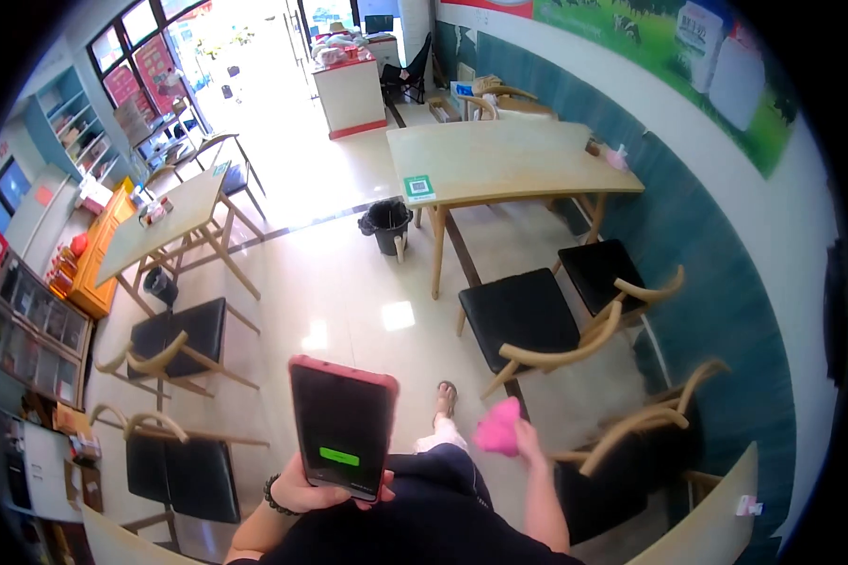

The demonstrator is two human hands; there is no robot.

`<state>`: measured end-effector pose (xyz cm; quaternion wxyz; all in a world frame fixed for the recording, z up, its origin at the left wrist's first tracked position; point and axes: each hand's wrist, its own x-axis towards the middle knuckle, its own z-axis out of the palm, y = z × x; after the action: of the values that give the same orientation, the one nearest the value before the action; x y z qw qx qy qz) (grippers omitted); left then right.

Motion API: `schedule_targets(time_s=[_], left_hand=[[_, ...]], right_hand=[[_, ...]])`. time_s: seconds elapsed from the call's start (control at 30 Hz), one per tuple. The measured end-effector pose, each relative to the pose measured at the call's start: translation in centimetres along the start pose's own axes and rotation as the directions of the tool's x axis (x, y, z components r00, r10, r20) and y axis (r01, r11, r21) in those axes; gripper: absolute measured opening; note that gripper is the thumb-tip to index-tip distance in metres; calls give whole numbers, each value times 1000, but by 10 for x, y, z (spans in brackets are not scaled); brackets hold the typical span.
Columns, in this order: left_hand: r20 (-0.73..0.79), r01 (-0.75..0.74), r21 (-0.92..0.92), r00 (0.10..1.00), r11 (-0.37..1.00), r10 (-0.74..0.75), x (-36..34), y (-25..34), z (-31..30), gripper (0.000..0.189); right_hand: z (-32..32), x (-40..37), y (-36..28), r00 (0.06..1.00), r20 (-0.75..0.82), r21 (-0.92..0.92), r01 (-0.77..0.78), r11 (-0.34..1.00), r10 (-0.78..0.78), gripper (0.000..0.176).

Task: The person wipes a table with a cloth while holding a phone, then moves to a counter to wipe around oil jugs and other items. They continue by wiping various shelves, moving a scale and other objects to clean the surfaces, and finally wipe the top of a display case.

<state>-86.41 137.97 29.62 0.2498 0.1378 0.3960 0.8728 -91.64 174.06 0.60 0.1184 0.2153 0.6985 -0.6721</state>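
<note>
A smartphone (344, 414) in a pink case is held upright by my left hand (313, 490), its thumb across the lower edge. The screen is mostly dark, with a green bar near the bottom. A beaded bracelet circles the left wrist. Off to the right, my right hand (528, 443) holds a bright pink cloth (499, 427), away from the phone and above the floor. My foot in a sandal shows between the two hands.
Black-seated wooden chairs (520, 320) stand on the right, others (184, 341) on the left. A long table (499, 162) bears a green code card. A black bin (386, 226) stands by it. Another table (174, 212) is at left; a white counter (350, 94) stands further back.
</note>
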Motion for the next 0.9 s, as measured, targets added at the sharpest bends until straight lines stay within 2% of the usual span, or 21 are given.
schedule_targets(time_s=[0.07,0.13,0.2,0.27,0.33,0.47,0.5,0.57,0.6,0.67,0.73,0.8,0.87,0.9], left_hand=[[-63,-52,67,996,996,56,29,10,-30,46],[-226,-116,161,962,980,151,60,20,-53,45],[-346,-199,291,890,936,297,95,34,-60,43],[-400,-243,326,840,914,366,123,50,-72,40],[-409,-274,350,816,896,409,149,64,-84,38],[-464,-262,312,797,913,387,202,85,-110,38],[-470,-254,297,800,921,372,219,91,-116,39],[-488,-252,280,794,927,363,259,106,-137,41],[-516,-247,265,780,932,354,273,111,-148,42],[-461,-209,255,832,944,308,295,120,-184,43],[-428,-230,275,840,934,333,332,140,-210,44],[-359,-233,261,877,937,319,368,160,-240,42],[-277,-212,254,919,944,280,407,180,-259,42],[-257,-201,213,932,956,254,428,189,-264,42]], right_hand=[[30,51,-52,981,192,234,-4,972,-42,36],[54,125,-73,946,310,92,66,994,-92,34],[79,188,-102,945,309,-111,145,983,-104,31],[105,248,-151,920,325,-221,299,928,-219,30],[125,299,-209,904,281,-202,385,901,-323,32],[150,398,-314,868,195,-416,495,763,-457,35],[157,410,-338,871,188,-417,490,766,-454,35],[177,427,-383,840,34,-605,449,658,-542,39],[190,445,-385,849,25,-610,432,665,-528,39],[212,485,-379,731,81,-582,586,564,-677,45],[236,536,-342,782,262,-823,487,292,-565,53],[253,555,-313,763,276,-881,444,163,-585,55],[258,563,-309,778,433,-857,511,58,-455,54],[250,571,-303,804,392,-877,474,83,-446,54]])
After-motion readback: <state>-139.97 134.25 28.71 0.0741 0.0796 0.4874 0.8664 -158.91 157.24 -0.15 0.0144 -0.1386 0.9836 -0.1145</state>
